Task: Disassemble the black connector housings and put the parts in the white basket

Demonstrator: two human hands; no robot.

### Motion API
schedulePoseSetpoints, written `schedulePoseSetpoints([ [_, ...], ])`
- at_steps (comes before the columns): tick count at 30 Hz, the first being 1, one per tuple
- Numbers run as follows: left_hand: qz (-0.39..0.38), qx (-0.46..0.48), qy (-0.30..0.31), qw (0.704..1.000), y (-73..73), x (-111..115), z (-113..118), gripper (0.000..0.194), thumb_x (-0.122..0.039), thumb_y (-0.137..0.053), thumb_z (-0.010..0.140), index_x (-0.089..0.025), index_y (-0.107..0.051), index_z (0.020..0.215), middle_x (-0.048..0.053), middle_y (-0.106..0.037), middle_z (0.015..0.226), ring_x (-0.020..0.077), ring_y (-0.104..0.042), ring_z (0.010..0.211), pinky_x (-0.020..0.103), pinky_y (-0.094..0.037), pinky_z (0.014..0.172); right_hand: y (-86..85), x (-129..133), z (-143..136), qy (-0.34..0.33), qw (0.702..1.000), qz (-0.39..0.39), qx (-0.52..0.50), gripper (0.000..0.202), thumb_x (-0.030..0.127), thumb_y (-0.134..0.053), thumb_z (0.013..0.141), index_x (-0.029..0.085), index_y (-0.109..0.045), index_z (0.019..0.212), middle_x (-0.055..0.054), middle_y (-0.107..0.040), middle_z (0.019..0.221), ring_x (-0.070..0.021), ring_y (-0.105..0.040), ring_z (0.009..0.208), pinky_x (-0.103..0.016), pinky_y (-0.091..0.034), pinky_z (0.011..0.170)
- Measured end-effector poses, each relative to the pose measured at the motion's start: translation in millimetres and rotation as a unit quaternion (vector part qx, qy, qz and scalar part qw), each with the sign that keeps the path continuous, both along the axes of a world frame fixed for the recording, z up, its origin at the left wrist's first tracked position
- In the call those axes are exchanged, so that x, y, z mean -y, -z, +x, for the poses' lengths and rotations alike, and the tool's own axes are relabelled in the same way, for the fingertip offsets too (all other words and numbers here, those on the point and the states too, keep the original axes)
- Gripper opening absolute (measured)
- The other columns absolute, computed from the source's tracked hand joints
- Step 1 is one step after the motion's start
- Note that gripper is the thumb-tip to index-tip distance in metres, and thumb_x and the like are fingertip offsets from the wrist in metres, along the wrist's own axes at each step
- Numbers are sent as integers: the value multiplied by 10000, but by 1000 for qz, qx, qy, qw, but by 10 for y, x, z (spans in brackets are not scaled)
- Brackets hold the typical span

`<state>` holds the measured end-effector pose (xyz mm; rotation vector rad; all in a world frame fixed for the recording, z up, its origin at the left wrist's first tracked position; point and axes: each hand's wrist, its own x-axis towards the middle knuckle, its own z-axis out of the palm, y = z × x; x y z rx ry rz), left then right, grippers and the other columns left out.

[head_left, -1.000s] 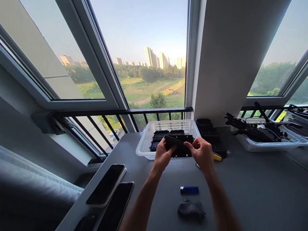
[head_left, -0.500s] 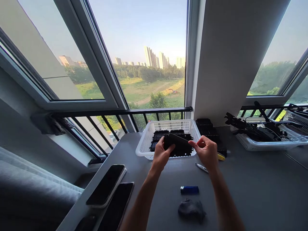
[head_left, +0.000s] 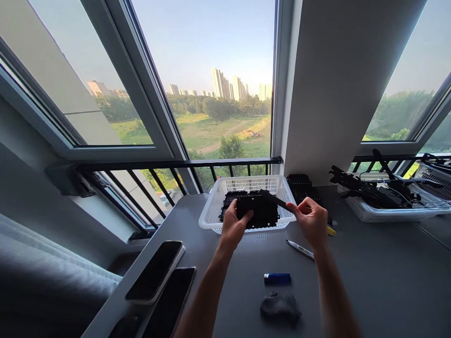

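Observation:
My left hand [head_left: 235, 227] grips a flat black plastic panel [head_left: 260, 213] with notched edges, thumb on its face. Between the thumb and fingers of my right hand [head_left: 313, 219] is the end of a thin black strip [head_left: 276, 200]. This strip slants up to the left over the panel's upper right part; whether the two are joined I cannot tell. Both pieces are held above the near side of a white plastic basket [head_left: 213, 210]. Inside the basket lie several similar black parts [head_left: 229, 199], partly hidden by the panel.
On the grey table [head_left: 239, 291] are a white marker [head_left: 299, 249], a blue lighter [head_left: 277, 279] and a dark crumpled lump [head_left: 280, 307]. Two phones [head_left: 155, 271] lie at left. Black parts [head_left: 301, 185] are stacked behind my right hand; another basket [head_left: 373, 214] holds cables.
My right hand has moved right, drawing the black strip away from the panel's face, so more of the panel shows. The left hand keeps its hold, shifted slightly left.

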<state>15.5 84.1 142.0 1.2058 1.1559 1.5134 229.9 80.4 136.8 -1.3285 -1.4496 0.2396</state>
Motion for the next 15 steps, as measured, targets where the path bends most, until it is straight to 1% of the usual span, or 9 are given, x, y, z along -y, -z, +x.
schedulePoseSetpoints([
  [3,-6,-1,17,1000,-9,33,65,364,-275,-757,608,-173,-606,924,19,-703,829,223,-657,836,328,-500,784,0,18,-167,-30,999,0,19,494,648,-606,779,209,-482,590,21,-536,535,-127,-479,495,-247,-345,519],
  [5,-6,3,18,1000,-27,53,75,368,-275,-756,609,-172,-602,927,20,-704,824,224,-660,828,328,-506,774,4,7,-196,-28,999,3,28,499,653,-594,785,208,-486,589,19,-540,539,-126,-475,497,-249,-349,528],
  [7,-4,4,12,1000,-45,61,55,386,-276,-758,612,-166,-603,948,32,-708,854,229,-661,847,337,-506,790,10,-16,-128,-14,1000,5,23,497,650,-598,785,207,-489,588,22,-535,533,-123,-468,492,-249,-347,526],
  [12,6,-4,-4,1000,-51,39,-11,403,-289,-761,622,-155,-612,971,57,-711,920,248,-652,921,363,-490,852,16,-63,170,33,999,13,2,505,647,-622,766,204,-485,567,36,-511,483,-113,-454,450,-250,-354,524],
  [15,6,-12,-3,1000,-41,36,5,382,-285,-758,626,-157,-617,957,54,-713,911,239,-654,904,355,-490,845,9,-40,143,20,1000,11,-10,505,648,-633,755,203,-485,570,38,-506,481,-113,-459,454,-245,-352,513],
])
